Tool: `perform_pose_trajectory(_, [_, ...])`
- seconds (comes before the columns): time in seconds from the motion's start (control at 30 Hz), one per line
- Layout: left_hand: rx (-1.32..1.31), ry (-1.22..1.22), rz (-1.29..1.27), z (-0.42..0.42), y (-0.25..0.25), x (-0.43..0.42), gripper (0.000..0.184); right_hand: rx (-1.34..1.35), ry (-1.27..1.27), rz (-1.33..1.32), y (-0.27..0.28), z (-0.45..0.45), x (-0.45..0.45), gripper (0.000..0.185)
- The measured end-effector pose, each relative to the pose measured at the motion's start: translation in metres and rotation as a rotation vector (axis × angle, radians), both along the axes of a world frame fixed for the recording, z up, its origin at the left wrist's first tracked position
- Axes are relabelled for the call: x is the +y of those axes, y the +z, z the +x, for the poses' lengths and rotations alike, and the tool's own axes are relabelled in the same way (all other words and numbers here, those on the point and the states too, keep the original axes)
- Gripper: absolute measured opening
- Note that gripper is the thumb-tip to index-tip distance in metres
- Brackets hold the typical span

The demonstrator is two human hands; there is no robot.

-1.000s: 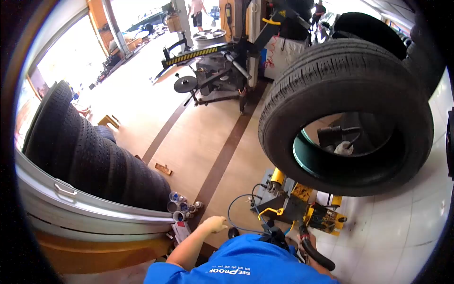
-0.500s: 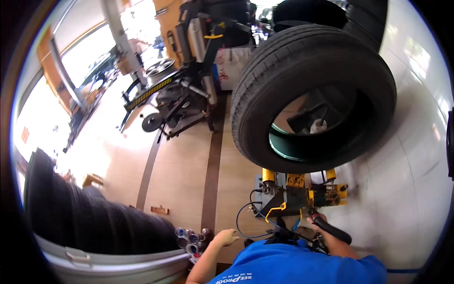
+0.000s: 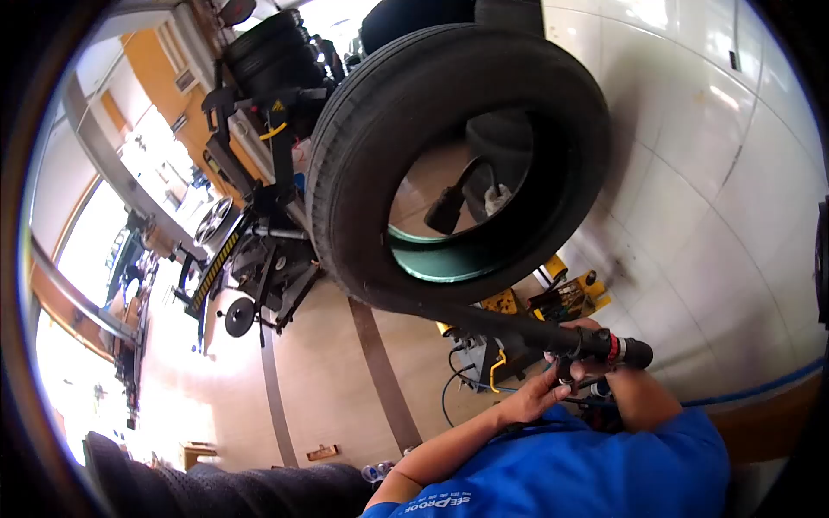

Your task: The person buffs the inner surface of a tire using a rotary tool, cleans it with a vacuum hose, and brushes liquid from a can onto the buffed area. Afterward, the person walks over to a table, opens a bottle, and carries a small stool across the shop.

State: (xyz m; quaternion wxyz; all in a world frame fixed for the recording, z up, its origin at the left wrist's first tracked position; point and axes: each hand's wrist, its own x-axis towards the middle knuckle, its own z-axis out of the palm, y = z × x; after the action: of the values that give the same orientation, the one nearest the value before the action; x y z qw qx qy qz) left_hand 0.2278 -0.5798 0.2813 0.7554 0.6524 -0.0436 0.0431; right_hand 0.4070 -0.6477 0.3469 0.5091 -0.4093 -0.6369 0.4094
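Observation:
In front of my chest, my right hand (image 3: 596, 369) is wrapped round a dark tube-shaped tool (image 3: 635, 353) with a red ring; its exact kind is unclear. My left hand (image 3: 537, 395) meets the tool from below, its fingers closed at a small black fitting under the barrel. The tool's long dark end points left, just below the tire's lower edge. A large black tire (image 3: 363, 173) stands upright beyond my hands, on a stand with yellow parts (image 3: 499, 302). Through its opening I see a dark bent arm and a whitish bulb-like piece (image 3: 496, 200). Greenish light falls on the inner wall.
A black machine with a yellow-striped arm (image 3: 216, 269) stands at left. A row of dark tires (image 3: 216, 488) lies at the lower left, and stacked tires (image 3: 268, 52) stand behind. A small wooden block (image 3: 323, 452) is on the floor. A blue hose (image 3: 751, 386) runs at right.
My left hand has come over from the left and joined the right at the tool. My right hand has raised the tool and turned it to point left. The view has swung right.

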Motion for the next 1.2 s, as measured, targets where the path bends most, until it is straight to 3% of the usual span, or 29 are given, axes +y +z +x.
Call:
perform_pose_trajectory(0.03, [-0.001, -0.015, 0.006, 0.004, 0.002, -0.001, 0.040, 0.135, -0.034, -0.003, 0.004, 0.001, 0.001, 0.056])
perform_pose_trajectory(0.07, [0.004, 0.027, 0.023, 0.007, 0.003, -0.001, 0.037, 0.377, -0.039, -0.228, 0.011, -0.003, -0.012, 0.071])
perform_pose_trajectory(0.17, [0.052, 0.103, -0.016, 0.016, 0.013, 0.005, 0.032, 0.394, -0.076, -0.138, 0.008, -0.003, -0.012, 0.075])
perform_pose_trajectory(0.23, [0.040, 0.138, 0.097, 0.027, 0.018, 0.015, 0.032, 0.350, -0.178, -0.104, 0.009, -0.004, -0.020, 0.071])
perform_pose_trajectory(0.27, [-0.129, 0.273, 0.156, 0.038, 0.018, 0.011, 0.031, 0.292, -0.305, -0.059, 0.004, 0.000, -0.022, 0.067])
perform_pose_trajectory(0.3, [-0.131, 0.266, 0.155, 0.045, 0.020, 0.010, 0.031, 0.231, -0.431, -0.014, 0.001, 0.005, -0.025, 0.064])
perform_pose_trajectory(0.37, [0.004, 0.342, 0.394, 0.055, 0.033, 0.007, 0.029, 0.166, -0.486, -0.008, 0.003, 0.013, -0.028, 0.053])
perform_pose_trajectory(0.5, [0.109, 0.319, 0.473, 0.078, 0.044, -0.005, 0.029, 0.236, -0.527, 0.123, 0.008, 0.028, -0.032, 0.047])
perform_pose_trajectory(0.53, [0.080, 0.305, 0.528, 0.083, 0.028, -0.010, 0.028, 0.343, -0.581, 0.195, 0.010, 0.040, -0.034, 0.046])
perform_pose_trajectory(0.57, [0.071, 0.235, 0.522, 0.085, 0.020, -0.015, 0.028, 0.453, -0.672, 0.279, 0.014, 0.049, -0.043, 0.045])
perform_pose_trajectory(0.7, [0.074, 0.305, 0.369, 0.089, 0.015, -0.003, 0.017, 0.530, -0.819, 0.136, 0.073, 0.083, -0.073, 0.040])
perform_pose_trajectory(0.77, [0.119, 0.260, 0.028, 0.084, 0.000, 0.018, 0.016, 0.671, -0.950, 0.163, 0.094, 0.101, -0.085, 0.028])
perform_pose_trajectory(0.8, [0.065, 0.269, 0.000, 0.085, 0.001, 0.027, 0.018, 0.634, -1.034, 0.259, 0.108, 0.113, -0.086, 0.028])
perform_pose_trajectory(0.87, [0.026, 0.334, 0.069, 0.082, -0.006, 0.040, 0.029, 0.587, -1.231, 0.412, 0.136, 0.128, -0.104, 0.027])
perform_pose_trajectory(0.97, [0.040, 0.462, 0.020, 0.073, -0.009, 0.050, 0.029, 0.610, -1.447, 0.610, 0.177, 0.150, -0.132, 0.023])
perform_pose_trajectory(1.1, [0.059, 0.525, 0.004, 0.064, -0.015, 0.056, 0.027, 0.544, -1.714, 0.779, 0.192, 0.193, -0.186, 0.022])
perform_pose_trajectory(1.2, [0.073, 0.554, -0.004, 0.060, -0.021, 0.060, 0.027, 0.525, -1.771, 0.836, 0.199, 0.212, -0.216, 0.020])
